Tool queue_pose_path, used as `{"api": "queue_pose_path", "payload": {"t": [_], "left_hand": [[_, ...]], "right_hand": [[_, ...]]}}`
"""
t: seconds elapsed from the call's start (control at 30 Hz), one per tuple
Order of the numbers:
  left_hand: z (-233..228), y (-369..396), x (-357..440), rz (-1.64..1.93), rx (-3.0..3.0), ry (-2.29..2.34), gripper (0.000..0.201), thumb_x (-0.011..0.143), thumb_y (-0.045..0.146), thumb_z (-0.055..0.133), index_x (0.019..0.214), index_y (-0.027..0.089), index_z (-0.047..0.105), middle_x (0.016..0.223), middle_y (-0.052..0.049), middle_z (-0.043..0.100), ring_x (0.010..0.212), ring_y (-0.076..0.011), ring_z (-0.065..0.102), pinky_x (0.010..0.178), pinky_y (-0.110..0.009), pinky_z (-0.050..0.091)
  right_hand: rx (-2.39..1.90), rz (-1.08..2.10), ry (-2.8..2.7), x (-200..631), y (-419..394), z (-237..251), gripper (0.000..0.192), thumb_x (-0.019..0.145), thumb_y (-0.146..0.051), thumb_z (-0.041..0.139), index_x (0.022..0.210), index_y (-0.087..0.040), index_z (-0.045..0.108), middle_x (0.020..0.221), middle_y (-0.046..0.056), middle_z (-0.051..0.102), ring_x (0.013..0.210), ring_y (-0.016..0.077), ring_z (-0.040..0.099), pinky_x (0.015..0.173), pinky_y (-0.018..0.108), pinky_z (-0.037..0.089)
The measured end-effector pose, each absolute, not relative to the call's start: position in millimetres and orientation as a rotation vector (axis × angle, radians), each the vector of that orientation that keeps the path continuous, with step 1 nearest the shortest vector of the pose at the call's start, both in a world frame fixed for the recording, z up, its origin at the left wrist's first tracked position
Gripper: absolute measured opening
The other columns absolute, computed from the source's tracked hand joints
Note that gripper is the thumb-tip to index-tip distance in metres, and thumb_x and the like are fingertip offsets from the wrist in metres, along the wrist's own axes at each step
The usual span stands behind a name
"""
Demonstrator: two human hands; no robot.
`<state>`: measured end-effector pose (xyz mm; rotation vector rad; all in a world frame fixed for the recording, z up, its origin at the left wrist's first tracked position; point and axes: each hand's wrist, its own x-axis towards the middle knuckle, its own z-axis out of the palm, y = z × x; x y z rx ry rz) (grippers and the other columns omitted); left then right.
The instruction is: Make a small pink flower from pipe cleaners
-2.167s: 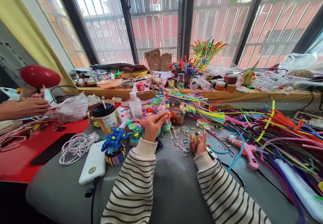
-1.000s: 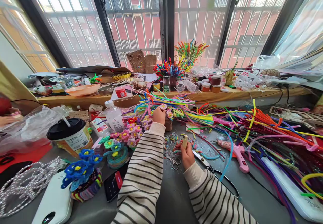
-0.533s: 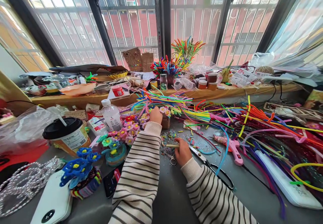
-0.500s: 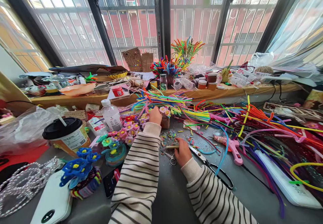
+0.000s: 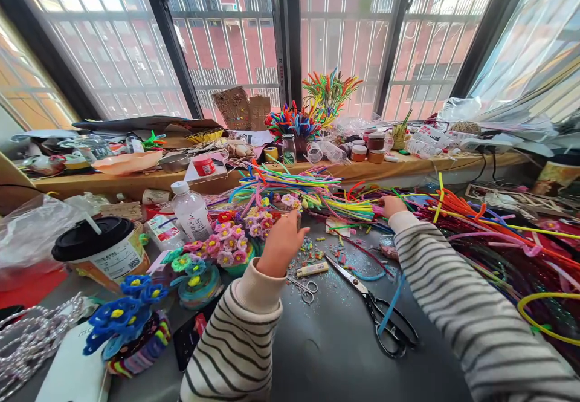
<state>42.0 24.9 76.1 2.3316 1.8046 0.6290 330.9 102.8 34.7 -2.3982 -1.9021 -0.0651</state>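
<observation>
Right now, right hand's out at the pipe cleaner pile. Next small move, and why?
Probably close the right hand on one stem and draw it out toward the body. It rests at the near end of the bundle of pipe cleaners and no stem looks gripped. The left hand hovers, apparently empty, beside the lighter.

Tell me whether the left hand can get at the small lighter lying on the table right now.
Probably yes. The left hand hovers just above and left of the lighter, with only craft scraps and small scissors nearby; nothing covers it. The right hand is off at the pipe cleaners.
</observation>
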Motion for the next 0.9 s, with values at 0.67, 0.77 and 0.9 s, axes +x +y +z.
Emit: {"api": "queue_pose_path", "payload": {"t": [0.67,0.77,0.9], "left_hand": [[-30.3,142.0,145.5,0.156,2.618,1.526,0.062,0.069,0.052,0.027,0.121,0.019,0.021,0.131,-0.005,0.015,0.118,-0.0243,0.012,0.092,-0.046,0.014],[-28.6,141.3,142.5,0.222,2.576,1.490,0.062,0.067,0.053,0.032,0.119,0.020,0.025,0.130,-0.005,0.021,0.117,-0.0243,0.016,0.091,-0.046,0.015],[-16.8,134.4,149.4,0.376,2.557,1.483,0.055,0.067,0.047,0.040,0.114,0.019,0.032,0.123,-0.010,0.033,0.113,-0.0252,0.024,0.089,-0.044,0.021]], "right_hand": [[-2.382,0.023,-1.772,395.2,167.7,-20.9,0.025,0.078,-0.018,0.033,0.094,-0.009,0.051,0.090,0.013,0.056,0.082,0.0188,0.052,0.066,0.027,0.039],[-2.323,-0.044,-1.663,394.8,162.0,-5.7,0.034,0.081,-0.017,0.019,0.100,-0.009,0.046,0.088,0.012,0.058,0.079,0.0166,0.054,0.063,0.025,0.039],[-2.167,-0.161,-1.718,377.6,150.5,5.5,0.035,0.078,-0.016,0.024,0.108,-0.010,0.041,0.096,0.011,0.055,0.086,0.0175,0.051,0.069,0.025,0.038]]}}
